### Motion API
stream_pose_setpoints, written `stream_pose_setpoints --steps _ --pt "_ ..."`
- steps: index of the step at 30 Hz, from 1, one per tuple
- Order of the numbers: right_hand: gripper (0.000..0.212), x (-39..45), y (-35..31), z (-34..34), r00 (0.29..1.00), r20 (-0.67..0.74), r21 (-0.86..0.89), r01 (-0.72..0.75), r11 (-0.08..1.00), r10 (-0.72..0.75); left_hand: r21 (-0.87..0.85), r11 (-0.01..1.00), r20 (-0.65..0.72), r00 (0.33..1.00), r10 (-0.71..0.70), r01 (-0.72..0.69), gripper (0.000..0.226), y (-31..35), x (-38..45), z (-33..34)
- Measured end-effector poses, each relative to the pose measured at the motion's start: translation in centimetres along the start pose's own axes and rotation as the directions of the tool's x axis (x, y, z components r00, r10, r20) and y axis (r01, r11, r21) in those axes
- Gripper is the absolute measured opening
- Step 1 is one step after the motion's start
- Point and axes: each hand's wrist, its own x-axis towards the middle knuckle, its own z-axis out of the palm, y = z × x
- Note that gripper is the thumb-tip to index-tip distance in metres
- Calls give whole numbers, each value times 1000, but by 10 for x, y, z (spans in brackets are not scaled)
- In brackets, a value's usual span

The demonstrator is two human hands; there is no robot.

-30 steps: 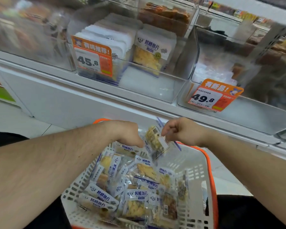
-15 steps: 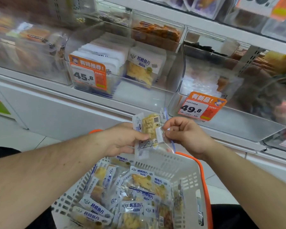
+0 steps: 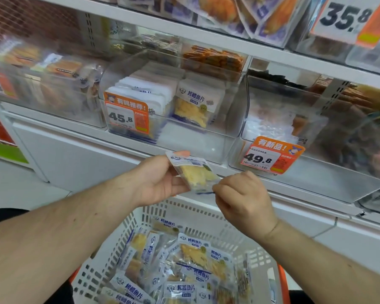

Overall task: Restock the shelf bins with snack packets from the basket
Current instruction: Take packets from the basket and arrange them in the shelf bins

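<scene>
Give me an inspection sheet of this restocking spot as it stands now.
Surface: white shelf carrying clear bins.
Job's things: one packet held above the basket; more packets lie in the basket; middle bin, tagged 45.8, holds upright packets with bare floor at its front.
Clutter: nothing seen.
Grippers: left hand grips the packet's left side; right hand pinches its lower right corner.
Cables: nothing seen.
Surroundings: upper shelf with a 35.8 tag; right bin with a 49.8 tag; tiled floor.
</scene>
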Motion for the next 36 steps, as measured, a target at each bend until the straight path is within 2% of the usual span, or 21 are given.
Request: stream_pose_setpoints --steps 3,4,6,7,9,10,13,16,18,20,23,26,28,30,31,34,36 --pt "15 -4 -5 5 1000 5 -31 30 999 -29 -57 997 69 997 -40 44 66 4 -3 -2" --pt "16 -5 -5 7 1000 11 -33 19 999 -18 -53 998 79 996 -40 44 65 4 -6 -2" --pt "16 -6 -6 11 999 45 -28 7 1000 -6 61 998 61 998 13 -16 38 0 -8 2" --pt "14 -7 -8 12 996 86 -7 7 1000 -7 121 991 31 998 51 -54 31 -2 -7 2" --pt "5 -9 -10 11 983 185 46 9 999 -18 205 974 -59 992 109 -95 38 -6 -4 -1" --pt "15 -9 -13 9 976 217 66 -16 998 1 240 965 -79 989 125 -103 39 -6 -3 -3" --pt "34 -2 -13 3 975 185 47 -130 990 119 372 920 -95 980 173 -127 37 -1 -2 -10" --pt "43 11 -7 -7 953 165 -107 -240 965 256 510 838 -64 963 263 -195 38 2 -1 -13" --pt "58 19 -2 -11 903 235 -220 -312 924 361 534 811 -14 957 290 -238 38 3 -3 -11" --pt "66 30 1 -15 829 342 -247 -374 894 442 543 793 28 950 311 -275 38 6 -4 -10" --pt "47 53 2 -19 717 482 -205 -466 861 503 515 793 44 935 353 -324 38 12 -5 -8" --pt "26 76 1 -25 680 529 -85 -553 829 508 465 796 58 910 411 -388 39 21 -8 -6" --pt "16 98 5 -33 665 519 -66 -595 801 537 393 805 53 885 463 -445 35 30 -10 -7" --pt "13 125 15 -44 689 459 -89 -592 801 560 333 821 -3 870 493 -464 28 41 -11 -11" --pt "13 138 21 -49 728 405 -109 -562 820 553 320 830 -41 868 495 -458 26 46 -11 -14" --pt "11 172 35 -54 897 203 -229 -346 910 392 303 853 -148 863 483 -425 27 56 -8 -22" --pt "12 186 43 -48 932 197 -340 -227 913 305 288 861 -177 860 478 -419 24 59 -7 -23"
